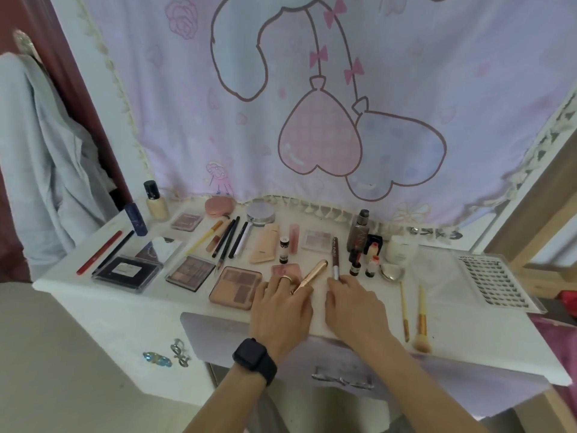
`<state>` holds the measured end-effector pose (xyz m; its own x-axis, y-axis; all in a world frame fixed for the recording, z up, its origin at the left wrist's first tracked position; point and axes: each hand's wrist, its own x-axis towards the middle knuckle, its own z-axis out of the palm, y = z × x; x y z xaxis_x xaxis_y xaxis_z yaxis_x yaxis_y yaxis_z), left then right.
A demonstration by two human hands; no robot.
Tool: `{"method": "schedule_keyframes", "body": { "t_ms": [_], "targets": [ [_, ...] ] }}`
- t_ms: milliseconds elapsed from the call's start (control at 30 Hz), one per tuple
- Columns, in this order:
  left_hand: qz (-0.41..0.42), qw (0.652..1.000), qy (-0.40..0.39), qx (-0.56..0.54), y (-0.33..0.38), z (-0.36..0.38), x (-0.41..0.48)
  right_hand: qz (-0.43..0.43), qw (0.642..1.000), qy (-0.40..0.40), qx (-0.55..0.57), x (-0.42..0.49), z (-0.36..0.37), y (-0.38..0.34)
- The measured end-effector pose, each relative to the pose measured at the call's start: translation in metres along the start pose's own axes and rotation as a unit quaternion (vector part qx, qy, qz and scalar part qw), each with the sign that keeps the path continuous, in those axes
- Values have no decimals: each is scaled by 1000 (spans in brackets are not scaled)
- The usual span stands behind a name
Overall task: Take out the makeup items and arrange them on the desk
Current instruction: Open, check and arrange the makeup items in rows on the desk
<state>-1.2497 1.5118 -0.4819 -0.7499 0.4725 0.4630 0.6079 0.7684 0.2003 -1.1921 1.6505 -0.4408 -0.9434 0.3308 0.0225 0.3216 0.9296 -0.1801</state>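
obs: left hand (281,303) holds the near end of the gold tube (312,275) between its fingers. the tube lies slanted on the worktop (468,339) with its far end free. right hand (356,303) sits just right of the gold tube, fingertips (334,282) at the near end of a brown pencil (335,254). i cannot tell whether they pinch it or only touch it. most makeup items look laid out in rows around the gold tube, so the task reads as nearly done.

risks, my judgement:
- the gold tube is round. released on a slant, it may roll into the pink compact (285,270) just left of it, or against the pencil.
- a small dark bottle (355,265) and a small red-and-white bottle (372,265) stand upright right of the gold tube, past the pencil. a sideways sweep of the right hand would likely topple them.
- two brushes (421,320) lie right of the gold tube by the near edge. a forearm could drag them off.

containers:
- clear tray (496,282), far right of the gold tube: rows of dark lash clusters.
- glass bottle (157,203), far left and beyond the gold tube: pale liquid.
- peach palette (237,287), left of the gold tube: brown and beige pans.
- white jar (401,248), right of the gold tube: contents hidden.
- drawer (218,339), below the gold tube: inside not visible.
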Motion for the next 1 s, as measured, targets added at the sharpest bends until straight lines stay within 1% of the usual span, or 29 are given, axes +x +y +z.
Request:
{"method": "schedule_keyframes", "body": {
  "t_ms": [167, 267, 433, 500, 567, 600, 633, 700, 733, 767, 800, 833, 867, 933, 967, 1000],
  "targets": [
    [0, 1000, 5, 14, 1, 3, 1, 49, 998, 31, 15, -20, 2, 7],
    [0, 1000, 6, 26, 2, 2, 1, 64, 997, 39, 14, -29, 2, 10],
    [1, 1000, -9, 29, 3, -1, 4, 88, 994, 46, 48, -36, 1, 15],
    [-2, 1000, -21, 23, 3, -2, 5, 98, 989, 49, 100, -42, -1, 21],
    [-5, 999, -32, 9, 5, -7, 5, 112, 968, 57, 215, -53, -3, 28],
    [-10, 999, -42, -5, 8, -10, 6, 119, 950, 64, 282, -61, -5, 32],
    [-18, 998, -48, -32, 12, -15, 6, 126, 926, 68, 349, -68, -7, 34],
    [-54, 986, -55, -146, 24, -27, 5, 140, 869, 50, 472, -81, -8, 39],
    [-81, 969, -60, -224, 33, -34, 5, 149, 836, 30, 528, -86, -7, 42],
    [-110, 942, -66, -309, 41, -41, 5, 159, 800, 8, 579, -91, -6, 44],
    [-143, 904, -76, -395, 50, -45, 5, 168, 764, -11, 623, -95, -4, 46],
    [-183, 857, -93, -474, 58, -49, 4, 176, 731, -29, 659, -99, -2, 48],
    [-220, 806, -113, -537, 65, -51, 4, 179, 707, -42, 682, -103, 0, 49],
    [-261, 720, -145, -626, 74, -50, 1, 183, 681, -60, 706, -110, 5, 51],
    [-263, 687, -161, -659, 76, -49, 0, 186, 663, -66, 722, -113, 6, 51],
    [-258, 661, -174, -683, 77, -47, -3, 194, 637, -72, 742, -115, 7, 53]
  ]
}}
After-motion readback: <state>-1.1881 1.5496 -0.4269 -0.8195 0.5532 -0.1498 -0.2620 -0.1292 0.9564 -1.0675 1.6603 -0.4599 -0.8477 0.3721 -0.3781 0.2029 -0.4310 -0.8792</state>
